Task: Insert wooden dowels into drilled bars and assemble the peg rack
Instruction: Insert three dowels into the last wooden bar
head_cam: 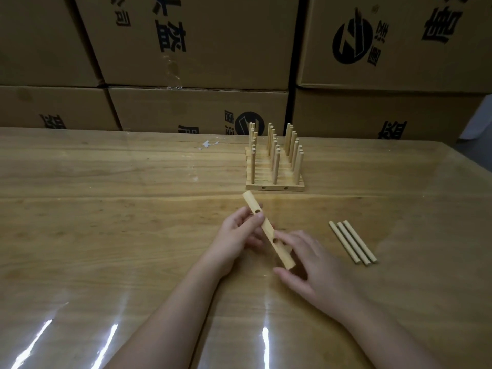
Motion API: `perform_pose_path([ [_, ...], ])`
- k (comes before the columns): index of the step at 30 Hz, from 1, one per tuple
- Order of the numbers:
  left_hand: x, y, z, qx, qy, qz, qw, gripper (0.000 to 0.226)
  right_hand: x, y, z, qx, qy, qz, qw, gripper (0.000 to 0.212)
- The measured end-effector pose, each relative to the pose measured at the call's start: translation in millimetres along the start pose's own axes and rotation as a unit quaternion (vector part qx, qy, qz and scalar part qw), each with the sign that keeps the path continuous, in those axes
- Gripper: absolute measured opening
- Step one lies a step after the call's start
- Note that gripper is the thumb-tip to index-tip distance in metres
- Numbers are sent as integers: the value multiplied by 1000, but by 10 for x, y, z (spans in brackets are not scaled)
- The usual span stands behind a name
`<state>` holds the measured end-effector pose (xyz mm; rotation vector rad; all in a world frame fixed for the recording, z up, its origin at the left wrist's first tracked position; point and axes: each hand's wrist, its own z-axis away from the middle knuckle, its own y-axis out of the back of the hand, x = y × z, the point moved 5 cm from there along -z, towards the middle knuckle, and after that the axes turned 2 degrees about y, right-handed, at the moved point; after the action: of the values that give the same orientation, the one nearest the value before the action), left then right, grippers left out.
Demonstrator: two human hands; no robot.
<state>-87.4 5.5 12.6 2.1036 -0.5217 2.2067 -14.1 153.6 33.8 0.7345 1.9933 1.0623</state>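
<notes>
Fingers (258,217) round drilled bar (267,227)

The bar (268,229) partly hides the left hand (237,235).
</notes>
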Motion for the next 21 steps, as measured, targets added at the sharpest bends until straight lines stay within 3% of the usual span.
perform_pose_path([
  [3, 8, 68, -23, 8, 6, 81, 997, 41, 139, 121, 8, 105, -68, -46, 991, 49],
  [5, 23, 98, -30, 14, 9, 110, 994, 33, 293, 259, 42, 216, -123, -71, 966, 43],
  [7, 35, 114, -43, 22, 14, 151, 988, 27, 490, 385, 105, 276, -191, -43, 941, 34],
  [9, 44, 141, -50, 51, 28, 204, 977, 27, 702, 431, 174, 252, -269, 87, 926, 24],
  [12, 13, 176, -42, 87, 76, 253, 961, 34, 880, 349, 214, 112, -371, 235, 891, 35],
  [14, 7, 178, -38, 87, 89, 284, 951, 33, 915, 297, 209, 76, -390, 236, 887, 38],
  [21, -26, 179, -69, 83, 94, 292, 948, 28, 944, 308, 187, 89, -395, 152, 902, 44],
])
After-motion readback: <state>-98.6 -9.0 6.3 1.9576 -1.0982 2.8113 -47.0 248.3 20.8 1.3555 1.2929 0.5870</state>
